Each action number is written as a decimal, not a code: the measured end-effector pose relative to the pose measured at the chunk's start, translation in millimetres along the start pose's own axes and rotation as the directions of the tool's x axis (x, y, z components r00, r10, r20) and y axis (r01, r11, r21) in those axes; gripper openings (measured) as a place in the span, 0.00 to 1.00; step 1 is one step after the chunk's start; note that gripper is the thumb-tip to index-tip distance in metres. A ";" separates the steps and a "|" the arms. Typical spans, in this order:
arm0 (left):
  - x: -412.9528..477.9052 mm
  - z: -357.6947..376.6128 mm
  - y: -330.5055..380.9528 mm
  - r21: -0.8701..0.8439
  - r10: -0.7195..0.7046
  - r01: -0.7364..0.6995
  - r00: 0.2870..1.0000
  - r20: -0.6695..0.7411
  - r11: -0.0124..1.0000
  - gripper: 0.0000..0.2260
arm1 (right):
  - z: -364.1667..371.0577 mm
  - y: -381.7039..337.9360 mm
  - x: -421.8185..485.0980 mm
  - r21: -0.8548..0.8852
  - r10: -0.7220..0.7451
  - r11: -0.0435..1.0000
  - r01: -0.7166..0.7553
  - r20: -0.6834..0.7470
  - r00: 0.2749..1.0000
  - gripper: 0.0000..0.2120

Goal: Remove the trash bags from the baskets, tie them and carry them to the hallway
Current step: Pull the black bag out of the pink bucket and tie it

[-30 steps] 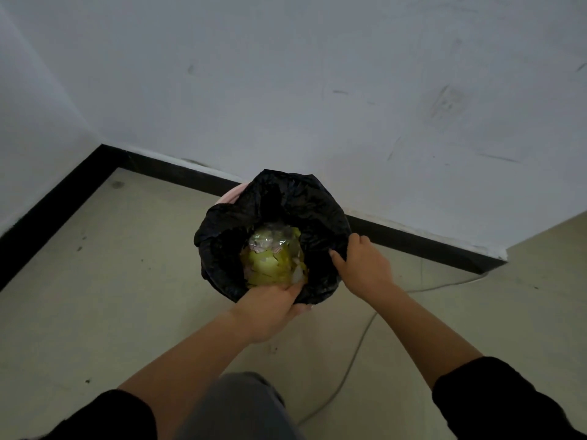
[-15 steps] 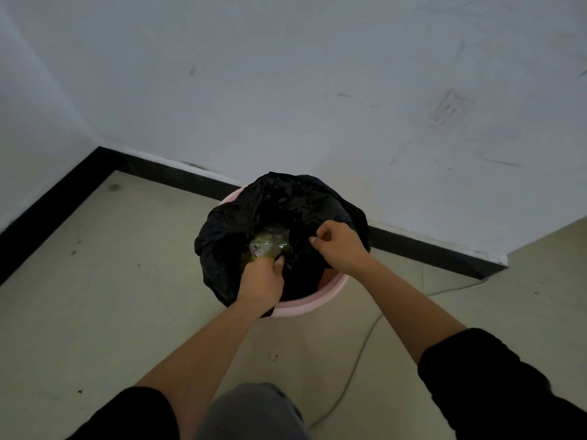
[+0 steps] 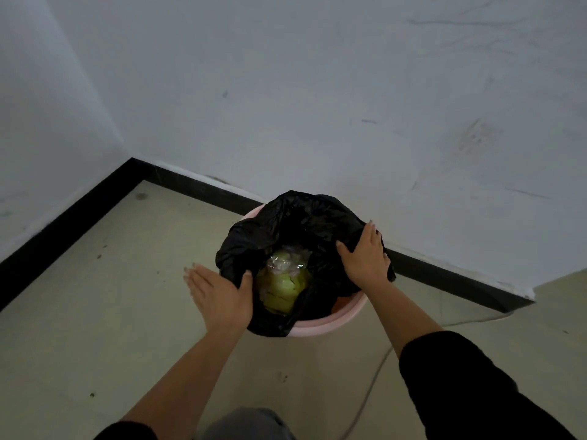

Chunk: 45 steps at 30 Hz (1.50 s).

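Observation:
A black trash bag (image 3: 295,223) lines a pink basket (image 3: 320,328) that stands on the floor against the wall. Inside the bag lie yellow-green rubbish and a clear plastic wrapper (image 3: 282,281). My left hand (image 3: 219,296) is at the bag's left edge, fingers straight and pointing outward, thumb hooked over the black film. My right hand (image 3: 365,258) lies spread on the bag's right edge, thumb toward the inside and fingers over the outside. The bag's near side has slipped off the rim, leaving the pink edge bare there.
A white wall with a black skirting board (image 3: 190,185) runs behind the basket and turns a corner at the left. A thin grey cable (image 3: 371,385) trails over the floor at the right. My grey-clad knee (image 3: 247,423) shows at the bottom edge.
Both hands left the middle of the bag, where they pinched the film together, and moved apart to its left and right edges. The bag's mouth is wider and the rubbish shows again.

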<state>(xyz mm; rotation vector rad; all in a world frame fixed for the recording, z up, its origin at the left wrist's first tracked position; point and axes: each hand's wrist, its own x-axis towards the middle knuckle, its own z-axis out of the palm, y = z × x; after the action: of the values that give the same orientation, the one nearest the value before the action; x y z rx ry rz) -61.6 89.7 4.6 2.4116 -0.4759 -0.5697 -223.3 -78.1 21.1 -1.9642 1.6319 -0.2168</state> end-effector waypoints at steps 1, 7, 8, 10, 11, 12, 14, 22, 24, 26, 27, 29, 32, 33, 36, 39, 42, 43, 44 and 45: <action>3.2 -0.7 6.0 -0.024 -0.035 0.037 0.997 0.069 0.999 0.38 | -1.1 -3.2 5.6 0.002 -0.010 1.000 0.010 -0.021 1.000 0.36; -14.8 17.4 6.8 0.077 0.121 -0.118 0.992 -0.028 0.990 0.24 | 0.9 23.7 -2.5 -0.227 -0.214 0.959 0.168 -0.198 0.957 0.21; -13.0 18.3 5.8 0.132 0.166 -0.159 0.985 -0.041 0.978 0.24 | -1.0 27.0 -3.9 -0.263 -0.264 0.942 0.206 -0.210 0.941 0.20; -12.2 19.7 4.8 0.225 0.223 -0.208 0.974 -0.041 0.952 0.23 | -0.7 35.1 -3.2 -0.330 -0.347 0.905 0.270 -0.202 0.916 0.19; -13.1 19.2 5.3 0.270 0.258 -0.238 0.965 -0.042 0.933 0.23 | 0.7 37.1 -3.2 -0.363 -0.377 0.885 0.292 -0.188 0.907 0.18; -13.3 18.0 5.4 0.301 0.296 -0.269 0.954 -0.046 0.915 0.23 | 3.6 36.6 -3.4 -0.381 -0.403 0.869 0.315 -0.177 0.898 0.16; -14.1 15.2 6.1 0.361 0.380 -0.341 0.924 -0.040 0.868 0.23 | 9.0 30.0 -8.2 -0.353 -0.453 0.857 0.377 -0.162 0.877 0.14; -4.4 16.8 10.2 0.536 0.650 -0.629 0.738 0.181 0.564 0.23 | 22.4 -11.3 -37.1 0.069 -0.416 0.909 0.412 0.052 0.908 0.16; -7.3 15.7 12.9 0.519 0.634 -0.604 0.760 0.145 0.605 0.22 | 22.2 -13.0 -37.6 0.073 -0.310 0.949 0.307 0.031 0.950 0.22; -11.2 14.0 17.5 0.520 0.566 -0.540 0.815 0.126 0.662 0.27 | 21.8 -12.0 -37.4 0.080 -0.177 0.982 0.171 0.073 0.981 0.33; -12.2 13.7 18.2 0.542 0.512 -0.503 0.846 0.149 0.674 0.31 | 22.3 -10.6 -37.2 0.020 -0.142 0.990 0.141 0.116 0.983 0.38; -12.1 13.0 21.3 0.595 0.455 -0.475 0.868 0.197 0.649 0.30 | 23.3 -7.7 -38.1 -0.223 -0.108 0.963 0.154 0.205 0.973 0.39; -12.0 9.7 28.2 0.604 0.484 -0.533 0.835 0.263 0.592 0.19 | 23.7 -6.6 -40.9 -0.436 -0.152 0.864 0.252 0.251 0.956 0.21; -12.0 9.6 29.4 0.583 0.499 -0.556 0.822 0.275 0.593 0.18 | 23.3 -7.8 -41.7 -0.431 -0.186 0.862 0.268 0.223 0.957 0.16; -10.4 14.3 27.8 0.457 0.552 -0.613 0.787 0.276 0.645 0.17 | 22.6 -11.6 -41.9 -0.253 -0.258 0.930 0.265 0.062 0.964 0.13; -6.5 19.3 25.8 0.173 0.563 -0.593 0.804 0.192 0.787 0.14 | 17.3 -11.3 -39.2 0.050 -0.220 0.975 0.219 0.014 0.976 0.13; -6.5 16.3 30.2 -0.098 0.554 -0.546 0.822 0.132 0.832 0.10 | 2.1 -15.1 -42.0 0.468 -0.129 0.883 0.041 0.156 0.979 0.12; -8.8 13.3 33.1 -0.185 0.527 -0.502 0.841 0.123 0.845 0.10 | -2.4 -17.2 -43.6 0.532 -0.106 0.846 -0.002 0.172 0.979 0.14; -11.8 8.7 37.7 -0.268 0.491 -0.449 0.863 0.117 0.852 0.11 | -5.7 -19.3 -44.4 0.581 -0.092 0.814 -0.016 0.156 0.983 0.15; -13.3 4.5 41.4 -0.324 0.456 -0.400 0.882 0.116 0.857 0.12 | -8.8 -21.6 -46.2 0.619 -0.082 0.786 -0.008 0.118 0.990 0.17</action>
<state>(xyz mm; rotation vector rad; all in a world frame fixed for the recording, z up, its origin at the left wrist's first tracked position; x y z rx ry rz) -83.2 62.6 31.2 1.8934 -0.9194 -0.6190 -220.2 -35.3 50.1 -1.4598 1.2177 -0.5459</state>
